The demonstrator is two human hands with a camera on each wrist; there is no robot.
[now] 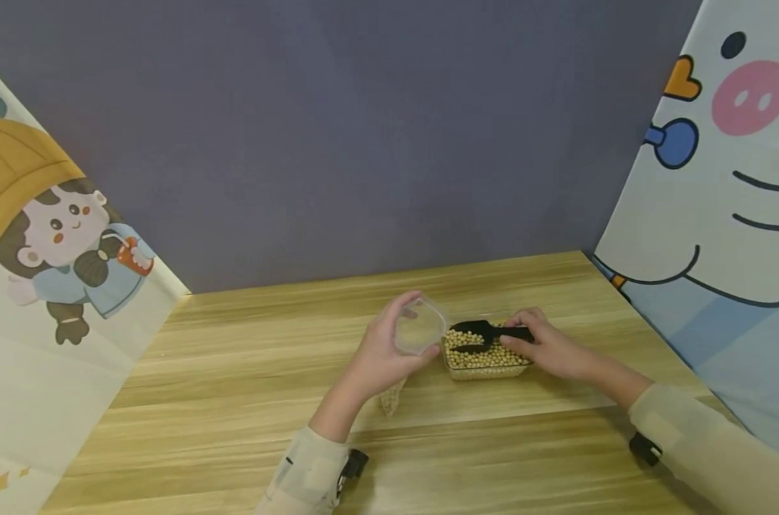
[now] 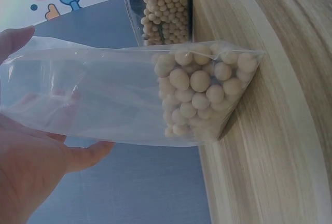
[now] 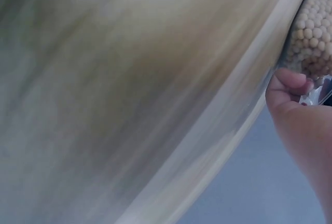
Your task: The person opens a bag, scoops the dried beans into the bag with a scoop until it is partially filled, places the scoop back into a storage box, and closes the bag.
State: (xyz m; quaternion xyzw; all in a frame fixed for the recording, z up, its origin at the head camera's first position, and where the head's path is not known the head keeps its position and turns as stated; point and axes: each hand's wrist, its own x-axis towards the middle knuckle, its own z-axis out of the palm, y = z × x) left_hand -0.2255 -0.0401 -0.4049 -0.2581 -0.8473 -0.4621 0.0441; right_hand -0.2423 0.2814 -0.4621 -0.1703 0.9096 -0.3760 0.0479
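Observation:
My left hand [image 1: 379, 354] holds a clear plastic bag [image 2: 98, 92] by its spread mouth, thumb and fingers around the rim. Pale round beans [image 2: 199, 81] fill the bag's bottom, which rests against the wooden table in the left wrist view. Just right of the bag stands a clear rectangular container [image 1: 488, 373] of similar beans. My right hand [image 1: 553, 350] grips a black scoop [image 1: 510, 332] by its handle. Beans lie in the scoop's bowl, over the container and close to the bag's mouth. In the right wrist view, the scoop is mostly out of frame.
The wood-grain table [image 1: 234, 400] extends around both hands. A dark grey panel [image 1: 376, 143] rises behind it. Cartoon-printed panels stand at the left [image 1: 16, 372] and right [image 1: 717, 236] sides. A small dark device [image 1: 353, 465] is strapped at the left wrist.

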